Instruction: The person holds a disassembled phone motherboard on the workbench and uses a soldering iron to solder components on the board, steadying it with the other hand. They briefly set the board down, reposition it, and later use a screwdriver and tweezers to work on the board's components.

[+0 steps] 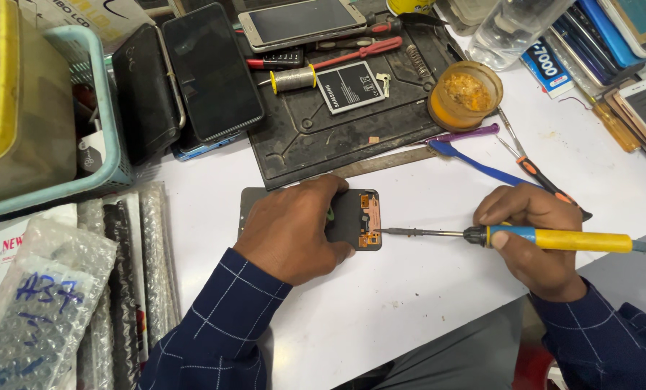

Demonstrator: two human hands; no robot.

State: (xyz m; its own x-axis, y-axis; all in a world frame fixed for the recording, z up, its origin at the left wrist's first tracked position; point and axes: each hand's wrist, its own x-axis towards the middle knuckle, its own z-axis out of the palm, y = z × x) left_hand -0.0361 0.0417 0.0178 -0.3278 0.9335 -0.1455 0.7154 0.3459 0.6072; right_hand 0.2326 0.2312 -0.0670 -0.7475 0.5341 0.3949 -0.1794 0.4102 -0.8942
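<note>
Left hand (294, 230) lies flat and spread on the dark phone screen panel (355, 219), pinning it to the white table (409, 289) near the middle of the near edge. Right hand (532, 242) is wrapped tight around the yellow-handled soldering iron (547, 237), its tip touching the panel's orange flex strip (371, 220). A black work mat (337, 123) lies behind toward the far edge, a tin of amber flux (466, 94) just beside it.

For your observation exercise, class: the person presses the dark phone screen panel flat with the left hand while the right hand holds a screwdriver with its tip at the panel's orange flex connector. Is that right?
Not quite. The tool in the right hand is a soldering iron with a yellow and blue handle and a cable, not a screwdriver. The head view shows it. The rest holds: the left hand presses the dark panel flat, and the tip sits at the orange flex connector.
</note>
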